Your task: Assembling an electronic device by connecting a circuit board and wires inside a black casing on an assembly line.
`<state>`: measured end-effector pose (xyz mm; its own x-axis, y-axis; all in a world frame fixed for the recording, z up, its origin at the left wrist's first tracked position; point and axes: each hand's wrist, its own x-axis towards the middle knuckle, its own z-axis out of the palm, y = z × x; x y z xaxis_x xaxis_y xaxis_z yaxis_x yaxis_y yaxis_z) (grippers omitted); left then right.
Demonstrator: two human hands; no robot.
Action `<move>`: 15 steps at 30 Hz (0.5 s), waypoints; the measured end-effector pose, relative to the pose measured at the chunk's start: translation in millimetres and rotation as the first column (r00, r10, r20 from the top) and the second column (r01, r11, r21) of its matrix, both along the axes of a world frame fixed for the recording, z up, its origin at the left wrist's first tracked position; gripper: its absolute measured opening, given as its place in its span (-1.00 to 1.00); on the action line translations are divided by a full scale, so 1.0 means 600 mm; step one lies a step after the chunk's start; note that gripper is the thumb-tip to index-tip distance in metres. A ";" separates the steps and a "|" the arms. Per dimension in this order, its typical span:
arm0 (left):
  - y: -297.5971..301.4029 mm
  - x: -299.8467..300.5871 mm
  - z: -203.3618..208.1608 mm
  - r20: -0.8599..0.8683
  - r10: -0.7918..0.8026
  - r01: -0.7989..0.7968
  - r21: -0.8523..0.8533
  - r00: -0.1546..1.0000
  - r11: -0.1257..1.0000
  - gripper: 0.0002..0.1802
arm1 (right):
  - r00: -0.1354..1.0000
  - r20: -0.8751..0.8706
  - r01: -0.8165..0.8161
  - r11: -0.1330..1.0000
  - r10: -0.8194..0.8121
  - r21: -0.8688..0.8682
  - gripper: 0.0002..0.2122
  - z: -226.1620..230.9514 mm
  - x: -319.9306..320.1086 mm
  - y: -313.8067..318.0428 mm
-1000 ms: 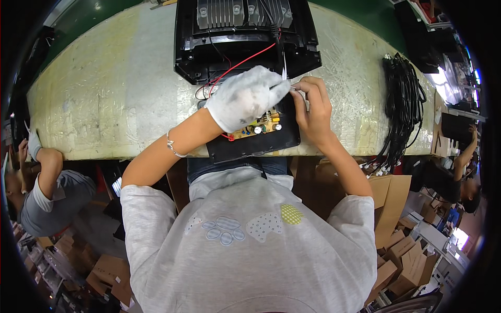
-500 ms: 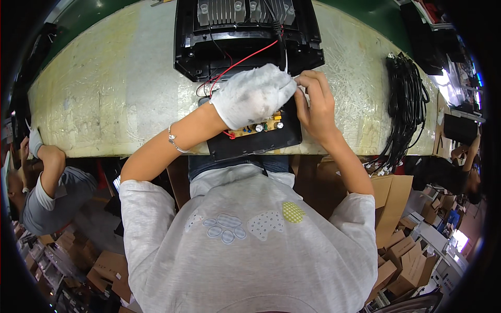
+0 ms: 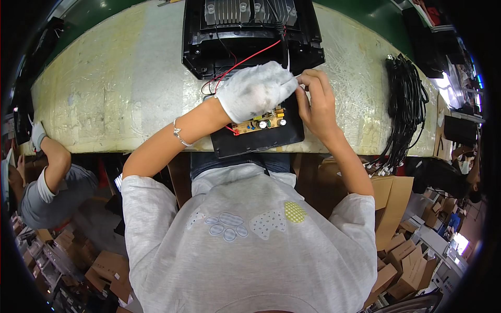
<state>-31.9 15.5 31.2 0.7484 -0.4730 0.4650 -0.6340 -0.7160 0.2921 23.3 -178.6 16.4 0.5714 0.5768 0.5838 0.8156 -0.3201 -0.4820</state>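
Wire, thin and white (image 3: 288,61), runs from the black plastic housing (image 3: 245,32) to my white-gloved left hand (image 3: 257,89); it seems light, soft, best pinched near its end. Whether this hand or my bare right hand (image 3: 317,100) grips it, I cannot tell. Nearer me, the tan circuit board (image 3: 255,125) looks fragile.

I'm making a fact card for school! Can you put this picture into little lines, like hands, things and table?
left hand: white-gloved, above a circuit board
right hand: bare, close beside the left hand
held between: too hidden to tell
circuit board: on a black panel
black casing: beyond the hands
black cables: bundled at the right
table: pale, shiny-topped
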 end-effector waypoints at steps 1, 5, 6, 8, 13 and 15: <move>0.000 0.004 0.000 -0.005 -0.025 0.025 -0.036 1.000 0.999 -0.62 | 1.000 0.011 -0.004 1.000 0.004 -0.006 -0.84 0.001 -0.001 0.001; 0.008 0.022 -0.019 0.106 -0.062 0.088 -0.262 0.992 0.961 -0.70 | 0.999 -0.049 -0.015 0.998 0.012 -0.054 -0.88 0.018 0.007 -0.010; 0.004 0.021 -0.021 0.105 -0.057 0.083 -0.260 0.993 0.962 -0.70 | 0.955 -0.295 -0.036 0.999 0.031 -0.010 -0.92 0.027 0.009 -0.013; -0.006 0.020 -0.022 -0.006 -0.027 0.022 -0.418 1.000 0.908 -0.75 | 0.850 -0.523 -0.046 0.998 0.059 0.038 -0.95 0.034 0.012 -0.016; 0.001 0.031 -0.003 0.149 -0.069 0.110 -0.292 0.987 0.950 -0.76 | 0.854 -0.503 -0.109 0.991 0.132 0.075 -0.96 0.050 0.024 -0.028; 0.014 0.035 -0.004 0.079 -0.013 0.033 -0.259 0.997 0.965 -0.87 | 0.890 -0.455 -0.023 1.000 0.029 0.018 -0.96 0.048 0.025 -0.041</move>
